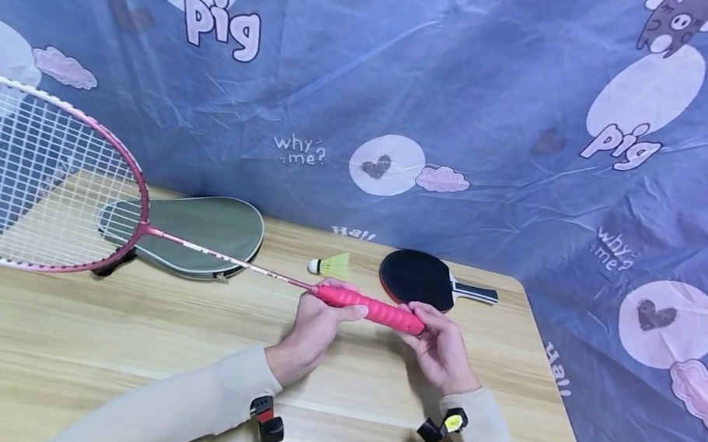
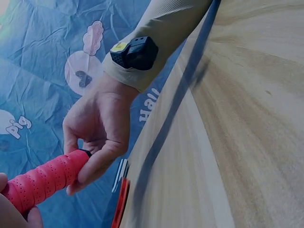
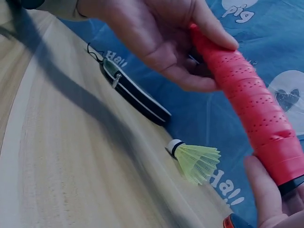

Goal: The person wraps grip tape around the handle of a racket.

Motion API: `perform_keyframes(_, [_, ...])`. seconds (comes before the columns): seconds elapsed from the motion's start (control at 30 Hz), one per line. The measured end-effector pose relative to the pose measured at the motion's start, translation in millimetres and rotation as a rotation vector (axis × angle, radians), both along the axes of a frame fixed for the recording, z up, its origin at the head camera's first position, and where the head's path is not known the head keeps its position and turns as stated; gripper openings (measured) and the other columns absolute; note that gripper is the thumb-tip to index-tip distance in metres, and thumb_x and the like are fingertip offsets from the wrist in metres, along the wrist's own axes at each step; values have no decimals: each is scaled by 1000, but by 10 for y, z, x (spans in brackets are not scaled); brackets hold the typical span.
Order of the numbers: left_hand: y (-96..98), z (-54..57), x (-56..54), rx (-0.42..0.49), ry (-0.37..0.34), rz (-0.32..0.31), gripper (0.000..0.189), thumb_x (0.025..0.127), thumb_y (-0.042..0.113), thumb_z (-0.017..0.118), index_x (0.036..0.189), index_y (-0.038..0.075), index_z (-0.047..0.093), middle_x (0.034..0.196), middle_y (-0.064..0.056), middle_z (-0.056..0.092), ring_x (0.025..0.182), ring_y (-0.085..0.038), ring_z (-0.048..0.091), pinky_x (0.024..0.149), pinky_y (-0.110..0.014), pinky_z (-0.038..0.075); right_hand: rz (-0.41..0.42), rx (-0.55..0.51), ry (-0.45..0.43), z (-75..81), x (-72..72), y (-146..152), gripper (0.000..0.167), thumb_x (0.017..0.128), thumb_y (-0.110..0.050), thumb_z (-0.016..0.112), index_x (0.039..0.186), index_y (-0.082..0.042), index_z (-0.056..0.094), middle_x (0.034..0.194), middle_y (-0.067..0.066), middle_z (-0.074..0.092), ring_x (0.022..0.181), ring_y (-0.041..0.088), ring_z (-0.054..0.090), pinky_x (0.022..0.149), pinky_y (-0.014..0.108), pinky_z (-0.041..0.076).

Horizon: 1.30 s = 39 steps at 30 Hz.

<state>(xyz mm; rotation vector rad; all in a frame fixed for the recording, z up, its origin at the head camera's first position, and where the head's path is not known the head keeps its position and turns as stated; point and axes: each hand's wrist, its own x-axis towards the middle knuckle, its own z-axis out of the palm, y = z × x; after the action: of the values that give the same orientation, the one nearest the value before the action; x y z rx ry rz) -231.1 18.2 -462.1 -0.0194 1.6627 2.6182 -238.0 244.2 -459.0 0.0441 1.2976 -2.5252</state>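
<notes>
A badminton racket (image 1: pixel 233 260) is held up over the table, its strung head reaching the left edge of the head view. My left hand (image 1: pixel 315 329) grips the upper part of its pink wrapped handle (image 1: pixel 374 309), thumb lying along the wrap. At the black butt end, my right hand (image 1: pixel 440 353) pinches the handle between thumb and fingers. The left wrist view shows this right hand (image 2: pixel 99 128) curled at the handle's end. In the right wrist view, perforated overgrip tape (image 3: pixel 251 102) covers the handle between both hands.
Behind the racket, a green zippered racket case (image 1: pixel 203 230) lies at the back left of the wooden table (image 1: pixel 196 351). A yellow shuttlecock (image 1: pixel 330 263) and a black table tennis paddle (image 1: pixel 415 278) lie to its right. Blue printed cloth (image 1: pixel 320 89) hangs around the back and sides.
</notes>
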Motion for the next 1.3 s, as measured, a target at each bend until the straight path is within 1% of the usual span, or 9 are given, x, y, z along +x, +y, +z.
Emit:
perform_keyframes(0.13, [4, -1, 19, 44, 9, 26, 39, 73, -7, 79, 109, -1, 66, 110, -16, 71, 98, -13, 65, 91, -26, 54, 159, -20, -4, 21, -16, 29, 42, 110, -11, 28, 112, -5, 69, 110, 11, 74, 97, 26, 76, 83, 39, 63])
perform_keyframes(0.27, [4, 0, 28, 82, -1, 48, 39, 74, -7, 80, 110, 1, 67, 112, -13, 71, 100, -14, 67, 91, -25, 55, 275, -48, 58, 41, -23, 57, 49, 111, -16, 20, 119, -3, 67, 114, 15, 76, 97, 30, 77, 85, 38, 62])
perform_keyframes(0.43, [3, 11, 0, 180, -13, 64, 44, 83, -2, 77, 125, 1, 65, 121, -14, 70, 108, -14, 68, 96, -23, 57, 266, -26, 163, 50, -1, 20, 49, 110, -9, 21, 121, -2, 69, 115, 15, 76, 98, 30, 77, 88, 37, 61])
perform_keyframes(0.53, [9, 10, -10, 199, -19, 80, 47, 88, 4, 76, 132, 0, 61, 123, -18, 69, 108, -12, 68, 96, -22, 56, 254, -17, 206, 29, 3, -6, 47, 110, -6, 22, 122, -1, 68, 116, 16, 75, 100, 31, 76, 90, 38, 61])
perform_keyframes(0.77, [36, 17, 20, 250, -16, 103, 40, 91, 9, 74, 126, -6, 62, 115, -20, 73, 107, -15, 72, 94, -31, 58, 280, -60, 259, -23, -12, 12, 51, 109, -3, 17, 126, 0, 65, 119, 19, 73, 105, 36, 75, 93, 41, 59])
perform_keyframes(0.93, [33, 18, 53, 228, -10, 110, 34, 88, 5, 77, 116, -10, 65, 102, -13, 77, 106, -24, 74, 91, -32, 60, 305, 6, 271, -18, -52, 87, 51, 108, 0, 19, 125, -1, 66, 120, 16, 73, 103, 33, 76, 92, 41, 59])
perform_keyframes(1.07, [29, 19, 73, 221, -20, 96, 33, 86, 2, 77, 114, -11, 65, 101, -15, 77, 104, -25, 75, 90, -32, 60, 301, 152, 344, 6, -68, 180, 44, 106, 4, 31, 125, -4, 70, 119, 11, 74, 98, 25, 77, 90, 38, 60])
perform_keyframes(1.2, [11, 43, 54, 210, 6, 90, 32, 85, 0, 77, 114, -10, 66, 97, -12, 75, 100, -22, 76, 89, -31, 60, 295, 251, 418, 16, -55, 218, 39, 102, 7, 42, 125, -7, 71, 116, 9, 75, 97, 20, 77, 88, 33, 61])
perform_keyframes(1.3, [-4, 65, 38, 162, 57, 106, 37, 85, 3, 79, 118, -9, 66, 103, -22, 74, 94, -13, 75, 87, -30, 61, 268, 216, 405, 31, -39, 187, 39, 103, 7, 40, 121, -6, 72, 110, 10, 76, 95, 20, 78, 85, 30, 61])
